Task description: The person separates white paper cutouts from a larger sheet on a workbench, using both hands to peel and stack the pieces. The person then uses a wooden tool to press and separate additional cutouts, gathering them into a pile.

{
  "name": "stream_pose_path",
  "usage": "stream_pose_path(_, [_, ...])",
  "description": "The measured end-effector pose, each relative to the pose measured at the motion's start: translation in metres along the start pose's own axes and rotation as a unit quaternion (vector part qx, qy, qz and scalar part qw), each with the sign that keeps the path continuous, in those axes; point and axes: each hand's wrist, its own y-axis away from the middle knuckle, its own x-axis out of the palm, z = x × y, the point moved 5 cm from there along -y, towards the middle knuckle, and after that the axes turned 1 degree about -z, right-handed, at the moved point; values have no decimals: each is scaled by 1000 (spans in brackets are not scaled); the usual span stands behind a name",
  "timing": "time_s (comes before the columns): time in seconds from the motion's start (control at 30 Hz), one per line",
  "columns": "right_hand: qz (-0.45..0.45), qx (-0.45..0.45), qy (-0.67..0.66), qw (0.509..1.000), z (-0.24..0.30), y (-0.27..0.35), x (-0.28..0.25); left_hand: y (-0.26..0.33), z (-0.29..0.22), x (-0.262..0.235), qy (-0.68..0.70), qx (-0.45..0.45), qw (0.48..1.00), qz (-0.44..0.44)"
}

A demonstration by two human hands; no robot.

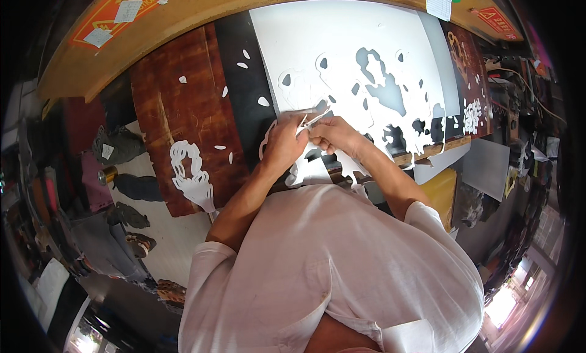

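Observation:
My left hand (pixel 285 144) is closed around thin white cut pieces (pixel 314 116) near the front edge of the work surface. Pressed up against them, my right hand (pixel 337 135) has its fingers curled in a pinch on the same pieces; its exact hold is partly hidden. Beyond my hands lies a large white sheet (pixel 342 36) with shaped holes cut through it. Ragged white strips (pixel 350 168) hang over the edge below my hands. On the brown board to the left rests a stack of looped white cut-outs (pixel 194 181).
A reddish-brown board (pixel 183 109) and a black strip (pixel 244 90) carry several small white scraps. Across the back runs a yellow machine beam (pixel 213 12) with warning labels. More white scraps (pixel 472 118) lie at the right. Dark gloves (pixel 137 187) lie on a pale surface, lower left.

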Motion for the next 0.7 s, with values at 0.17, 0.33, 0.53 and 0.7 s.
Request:
stream_pose_path(0.17, [-23, -29, 48, 998, 7, 6, 4, 4, 8, 3, -2, -42, 999, -7])
stream_pose_path(0.33, [-24, -25, 42, 999, 11, 10, 6, 5, 10, 3, -1, -48, 999, -23])
stream_pose_path(0.53, [-52, -63, 58, 995, 7, 15, 15, 3, 20, 3, 0, -110, 994, -12])
stream_pose_path(0.7, [-113, -92, 62, 987, -5, 8, 14, 2, 14, 4, -35, -77, 996, 0])
